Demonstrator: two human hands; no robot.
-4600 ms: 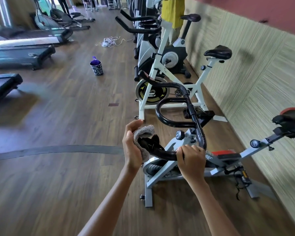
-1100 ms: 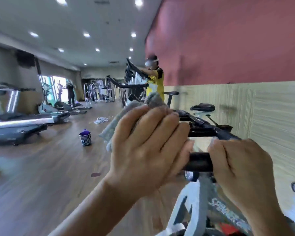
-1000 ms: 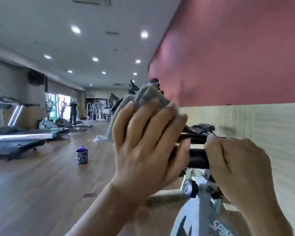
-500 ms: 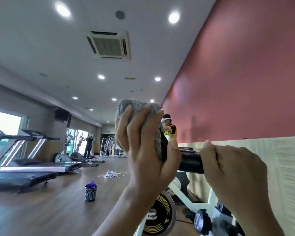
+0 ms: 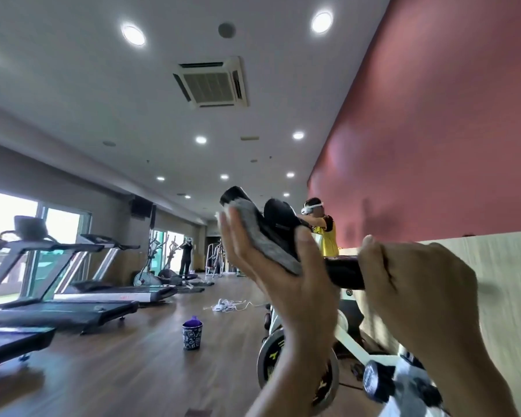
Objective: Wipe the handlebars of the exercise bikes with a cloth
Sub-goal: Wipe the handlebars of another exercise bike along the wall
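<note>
Head view: grey cloth on handlebar, round sticker illegible.

Our left hand presses the grey cloth against the upturned end of the black handlebar, fingers straight behind it, thumb on the near side; our right hand curls round the bar's level stretch just beside; below we see the bike's flywheel; a patterned cup stands on the wooden floor; treadmills line the left; a person in yellow stands by the wall.
</note>
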